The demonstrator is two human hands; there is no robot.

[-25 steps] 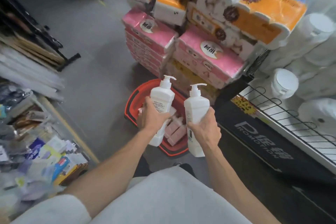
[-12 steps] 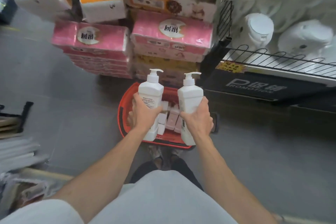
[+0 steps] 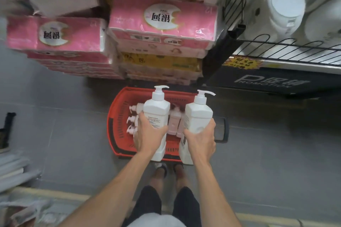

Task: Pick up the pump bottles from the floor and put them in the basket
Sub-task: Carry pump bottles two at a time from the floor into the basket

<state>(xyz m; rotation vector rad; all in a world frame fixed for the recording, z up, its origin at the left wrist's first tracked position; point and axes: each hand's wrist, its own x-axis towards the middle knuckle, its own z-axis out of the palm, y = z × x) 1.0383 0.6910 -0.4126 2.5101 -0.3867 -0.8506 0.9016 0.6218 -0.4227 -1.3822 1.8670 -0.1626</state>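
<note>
Left hand (image 3: 150, 134) grips tall white plastic pump bottle (image 3: 156, 116); right hand (image 3: 200, 139) grips matching white pump bottle (image 3: 198, 118). Both upright above red plastic basket (image 3: 118, 116) on floor, at 12 o'clock from feet. Step: carrying to basket. Next: lower bottles among those already inside, then let go.

Your left hand (image 3: 149, 134) grips a white plastic pump bottle (image 3: 156, 110) around its lower body, and your right hand (image 3: 201, 140) grips a second white pump bottle (image 3: 198, 116) the same way. You hold both upright, side by side but apart, above the red plastic basket (image 3: 112, 125) on the grey tiled floor (image 3: 64, 125). Smaller pump bottles (image 3: 173, 123) lie inside it. Pink plastic-wrapped tissue packs (image 3: 162, 22) are stacked just beyond it, beside a black wire shelf (image 3: 287, 49).
</note>
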